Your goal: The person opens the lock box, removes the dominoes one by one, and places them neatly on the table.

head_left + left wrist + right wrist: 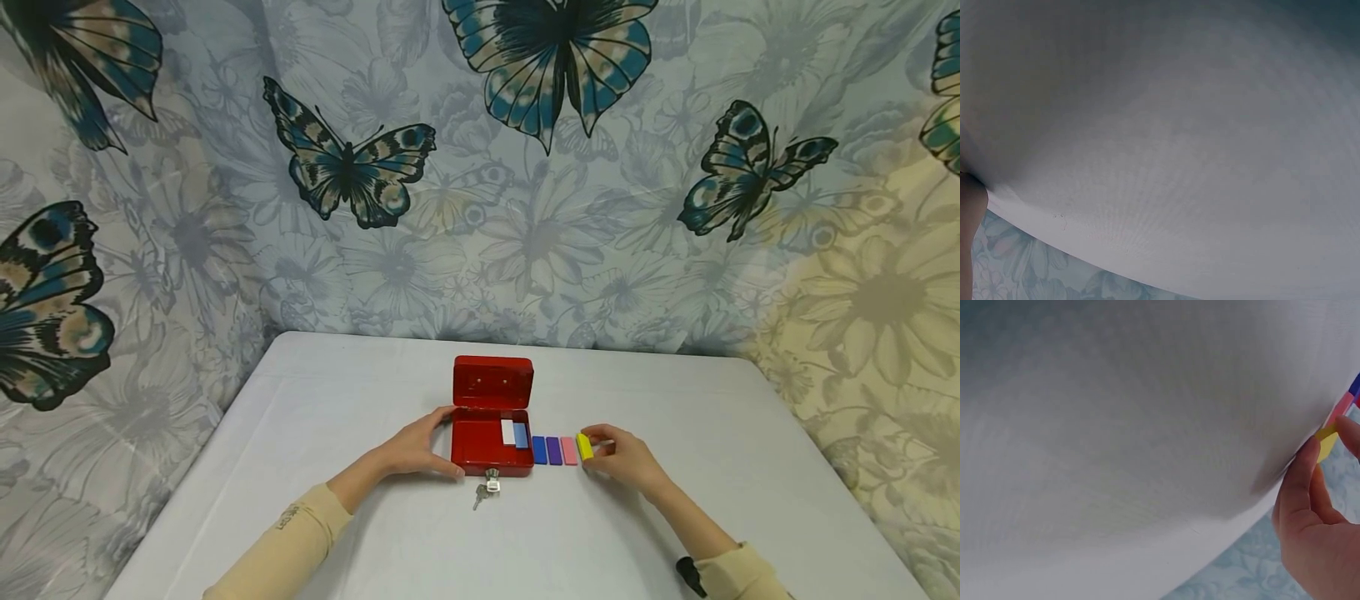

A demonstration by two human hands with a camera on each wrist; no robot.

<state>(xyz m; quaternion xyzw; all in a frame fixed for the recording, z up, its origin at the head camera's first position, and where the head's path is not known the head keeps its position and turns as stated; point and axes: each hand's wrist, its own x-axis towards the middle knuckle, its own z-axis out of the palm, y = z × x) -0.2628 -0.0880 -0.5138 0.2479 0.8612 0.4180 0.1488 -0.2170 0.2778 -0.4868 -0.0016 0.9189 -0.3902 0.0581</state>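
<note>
On my head feed, a wall covering [540, 275] printed with butterflies and flowers stands behind a white table [375, 550]. I see two cream sleeves [288, 546] reaching in from the near side. Near the middle of the table sits a red box [476, 442], its lid [492, 383] raised at the back. I have the left hand [416, 448] spread along the box's left side, fingers at the back corner and thumb at the front one. The right hand [626, 458] pinches a yellow block [585, 447] between thumb and fingers, to the right of the box; I cannot tell whether that block is clear of the table. Just beside it stands a pink block [569, 451], followed toward the box by a purple block [554, 451] and a blue block [539, 450]. Inside the box, at its right end, I count a white block [507, 432] and a light blue block [521, 435] side by side. A small padlock [492, 481] is at the box's front edge, with keys [482, 495] next to it.
</note>
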